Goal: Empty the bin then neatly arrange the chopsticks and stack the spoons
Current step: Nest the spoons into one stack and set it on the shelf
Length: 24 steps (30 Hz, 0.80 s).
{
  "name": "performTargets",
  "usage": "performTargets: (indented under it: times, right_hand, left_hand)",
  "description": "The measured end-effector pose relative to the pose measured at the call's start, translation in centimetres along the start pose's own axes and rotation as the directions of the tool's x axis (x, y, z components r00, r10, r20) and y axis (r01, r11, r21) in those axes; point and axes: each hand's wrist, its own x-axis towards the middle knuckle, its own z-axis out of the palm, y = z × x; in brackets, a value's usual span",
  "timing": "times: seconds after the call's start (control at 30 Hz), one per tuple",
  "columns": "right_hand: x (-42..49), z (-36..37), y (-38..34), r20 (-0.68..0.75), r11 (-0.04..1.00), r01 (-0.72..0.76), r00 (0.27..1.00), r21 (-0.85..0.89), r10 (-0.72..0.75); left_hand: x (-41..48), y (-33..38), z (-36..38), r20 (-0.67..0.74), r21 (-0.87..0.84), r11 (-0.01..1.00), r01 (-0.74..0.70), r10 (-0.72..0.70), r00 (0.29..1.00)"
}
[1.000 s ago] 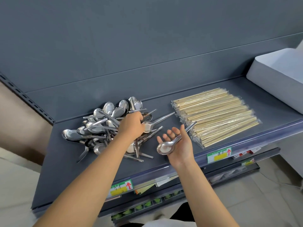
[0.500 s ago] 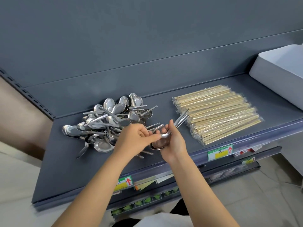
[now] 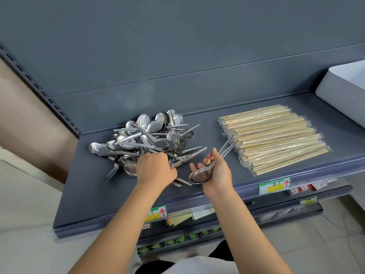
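Head: red-arrow label (image 3: 274, 185) below chopsticks (image 3: 276, 139)

Spoon pile (image 3: 150, 139): steel, short handles, tangled heap on the shelf's L-centre, handles pointing every way. L hand (image 3: 156, 169) grips handles at its near edge.
Nested spoons (image 3: 201, 175): a few, bowls up, held in R hand (image 3: 219, 173), handles twd chopsticks.
Chopsticks (image 3: 274, 141): pale wood, clear-wrapped, parallel flat block, R of pile.
Bin (image 3: 339, 95): white, far R, partly out of frame.

You're standing in a shop; the grey metal shelf (image 3: 88, 186) before you has price labels (image 3: 274, 185) with red arrows along its front rail; a slotted upright (image 3: 39, 89) rises at left; more labelled shelves (image 3: 286, 213) sit below.
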Motion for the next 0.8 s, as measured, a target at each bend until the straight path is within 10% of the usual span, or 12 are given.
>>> performTargets:
  times: [0.23,0.53,0.8]
  right_hand:
    - [-0.1,-0.5,-0.2,0.001,0.999,-0.035,0.999,0.04,0.035]
    - [0.3,-0.7,0.0,0.112,0.989,-0.131,0.984,-0.068,0.138]
    - [-0.4,-0.9,-1.2,0.228,0.975,-0.179,0.952,-0.133,0.206]
  left_hand:
    - [0.2,-0.6,-0.9,0.248,-0.4,0.89,0.219,-0.125,0.961]
    - [-0.7,0.7,-3.6,0.708,-0.704,0.197,0.682,0.257,0.657]
    - [-2.0,1.0,-5.3,0.695,-0.703,0.608,0.369,0.478,0.537]
